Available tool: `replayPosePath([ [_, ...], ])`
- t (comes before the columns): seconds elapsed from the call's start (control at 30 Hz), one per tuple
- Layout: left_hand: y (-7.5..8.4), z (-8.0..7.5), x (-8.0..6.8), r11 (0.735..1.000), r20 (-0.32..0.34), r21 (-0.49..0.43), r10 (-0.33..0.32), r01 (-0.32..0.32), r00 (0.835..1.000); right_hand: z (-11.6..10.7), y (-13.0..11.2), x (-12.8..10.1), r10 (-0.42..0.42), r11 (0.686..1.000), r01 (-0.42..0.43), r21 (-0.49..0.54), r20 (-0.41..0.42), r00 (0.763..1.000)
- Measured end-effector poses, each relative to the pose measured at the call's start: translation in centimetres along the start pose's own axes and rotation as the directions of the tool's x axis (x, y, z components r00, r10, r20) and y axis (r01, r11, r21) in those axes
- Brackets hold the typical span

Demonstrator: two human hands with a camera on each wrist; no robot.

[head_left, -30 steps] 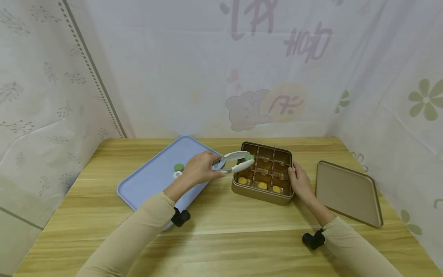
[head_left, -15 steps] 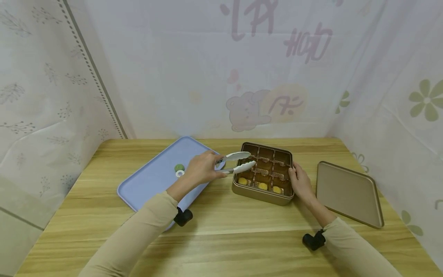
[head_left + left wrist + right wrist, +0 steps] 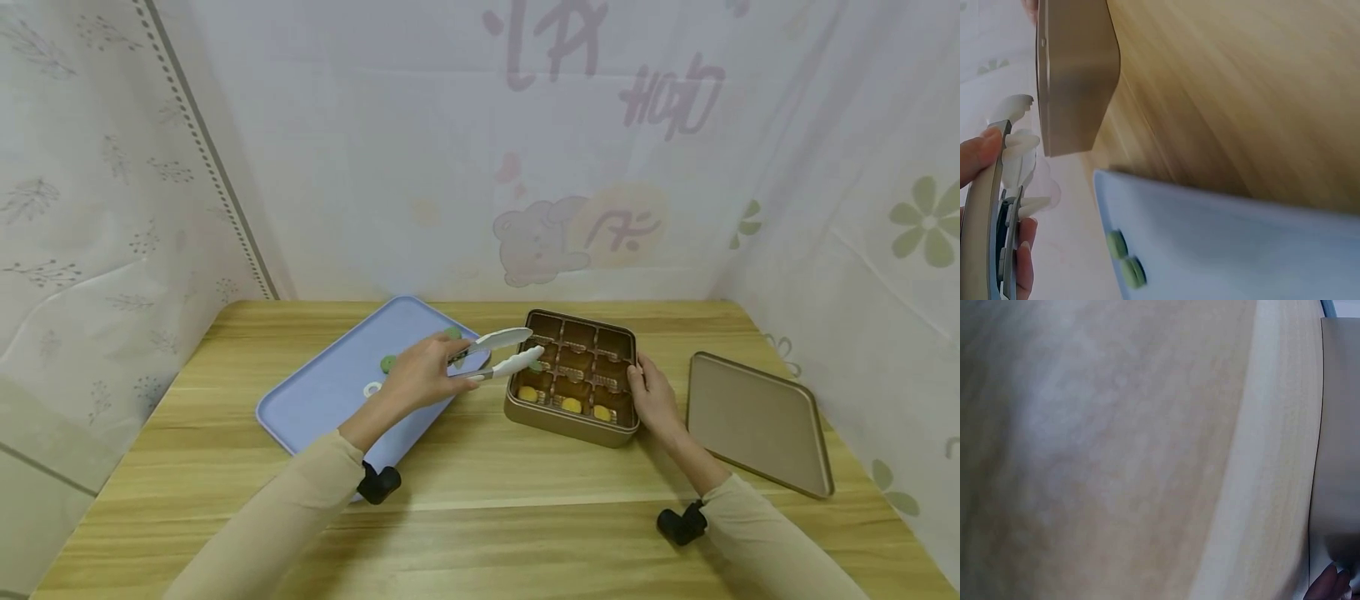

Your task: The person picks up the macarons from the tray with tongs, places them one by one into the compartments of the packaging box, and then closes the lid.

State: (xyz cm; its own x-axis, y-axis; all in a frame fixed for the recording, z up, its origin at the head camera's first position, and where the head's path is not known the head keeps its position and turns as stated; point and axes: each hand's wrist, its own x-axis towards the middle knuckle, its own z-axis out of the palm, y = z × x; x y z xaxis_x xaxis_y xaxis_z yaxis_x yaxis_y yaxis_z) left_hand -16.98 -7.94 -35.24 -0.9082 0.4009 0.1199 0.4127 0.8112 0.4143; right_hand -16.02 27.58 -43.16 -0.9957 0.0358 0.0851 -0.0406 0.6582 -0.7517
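My left hand holds a pair of tongs with white tips. The tips are spread, with nothing between them, over the left side of a gold tin box. Inside the box is a brown divided liner. Several yellow pieces sit in its front row. A green piece lies in the middle-left compartment, partly behind the tongs. My right hand grips the box's right wall, thumb at the rim. Green macarons stand on the blue tray in the left wrist view.
The blue tray lies left of the box, partly under my left arm. A flat gold lid lies to the right. A printed curtain hangs behind the wooden table.
The tongs have let go of the green piece, which now sits in the box. My left hand has drawn back slightly left. My right hand stays on the box.
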Motion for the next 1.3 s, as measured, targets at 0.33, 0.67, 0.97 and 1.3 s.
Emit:
replayPosePath([
  [0.33,-3.1,-1.4,-3.3,0.996,-0.019,-0.026,-0.087,0.086,0.996,-0.1,0.1,-0.1,0.018,1.000,-0.017,-0.007,0.011,1.000],
  [0.67,-7.2,-3.2,-6.9,0.985,-0.031,-0.001,-0.171,0.171,0.985,-0.1,0.1,-0.1,0.018,1.000,-0.018,-0.019,0.001,1.000],
  [0.97,-10.1,-4.4,-9.3,0.973,-0.045,0.024,-0.228,0.230,0.973,0.0,0.0,0.1,0.043,0.998,-0.042,-0.044,0.010,0.999],
  [1.3,-12.2,-4.6,-10.5,0.961,-0.045,0.045,-0.271,0.273,0.961,-0.1,-0.1,0.1,0.047,0.998,-0.046,-0.043,0.021,0.999],
])
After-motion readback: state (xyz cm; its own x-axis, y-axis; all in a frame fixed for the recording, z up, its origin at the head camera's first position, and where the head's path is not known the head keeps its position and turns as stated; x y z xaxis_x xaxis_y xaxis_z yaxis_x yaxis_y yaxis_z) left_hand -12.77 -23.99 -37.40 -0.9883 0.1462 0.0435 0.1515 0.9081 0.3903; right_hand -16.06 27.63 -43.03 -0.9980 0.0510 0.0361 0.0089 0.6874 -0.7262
